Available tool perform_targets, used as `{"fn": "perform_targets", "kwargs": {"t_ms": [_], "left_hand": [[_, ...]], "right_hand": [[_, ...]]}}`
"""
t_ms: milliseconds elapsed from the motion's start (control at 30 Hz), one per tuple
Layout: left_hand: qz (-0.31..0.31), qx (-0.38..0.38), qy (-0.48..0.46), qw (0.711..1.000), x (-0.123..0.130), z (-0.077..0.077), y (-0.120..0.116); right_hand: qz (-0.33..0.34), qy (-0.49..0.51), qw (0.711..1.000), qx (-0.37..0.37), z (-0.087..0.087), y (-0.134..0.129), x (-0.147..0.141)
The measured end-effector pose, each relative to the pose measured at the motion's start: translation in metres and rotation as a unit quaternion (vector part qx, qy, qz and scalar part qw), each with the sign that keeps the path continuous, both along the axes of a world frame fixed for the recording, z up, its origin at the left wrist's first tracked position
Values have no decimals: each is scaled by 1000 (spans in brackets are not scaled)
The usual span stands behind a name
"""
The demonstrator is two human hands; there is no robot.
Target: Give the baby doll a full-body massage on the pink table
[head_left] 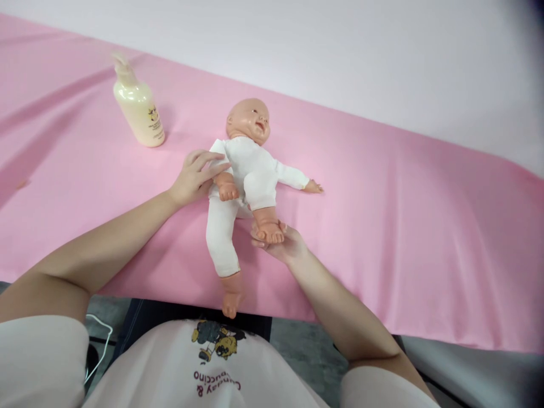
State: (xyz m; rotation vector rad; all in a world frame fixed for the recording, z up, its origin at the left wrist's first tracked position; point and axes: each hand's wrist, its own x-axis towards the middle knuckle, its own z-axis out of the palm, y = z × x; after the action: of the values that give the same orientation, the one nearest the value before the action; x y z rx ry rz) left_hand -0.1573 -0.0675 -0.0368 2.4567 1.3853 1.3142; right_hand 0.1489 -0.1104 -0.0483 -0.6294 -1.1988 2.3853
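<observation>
A baby doll (pixel 255 164) with a bald head and a white cloth body lies face up on the pink cloth. One of its legs is bent up over its belly, and the other stretches toward the front edge. My left hand (pixel 198 174) rests on the doll's side and arm at the left, its fingers apart. Around the raised foot, from beneath, my right hand (pixel 285 242) has its fingers curled; the foot hides part of them.
A pump bottle (pixel 140 110) of pale yellow liquid stands at the back left on the pink cloth (pixel 361 226). Behind is a white surface (pixel 361 56). A white cable (pixel 104 334) hangs below the front edge at the left.
</observation>
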Motion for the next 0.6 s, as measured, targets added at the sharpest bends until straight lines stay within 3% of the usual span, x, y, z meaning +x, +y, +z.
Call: {"fn": "perform_targets", "kwargs": {"t_ms": [67,167,367,600], "left_hand": [[-4,4,3,1000,0,0,0],[7,3,6,1000,-1,1,-1],[61,-11,-84,994,-8,1,3],[68,-32,-267,961,-25,-23,26]], "right_hand": [[-31,53,996,-58,5,-2,-4],[0,71,995,-75,12,-4,-7],[142,76,984,-69,24,-8,-4],[322,47,945,27,24,-6,-3]]}}
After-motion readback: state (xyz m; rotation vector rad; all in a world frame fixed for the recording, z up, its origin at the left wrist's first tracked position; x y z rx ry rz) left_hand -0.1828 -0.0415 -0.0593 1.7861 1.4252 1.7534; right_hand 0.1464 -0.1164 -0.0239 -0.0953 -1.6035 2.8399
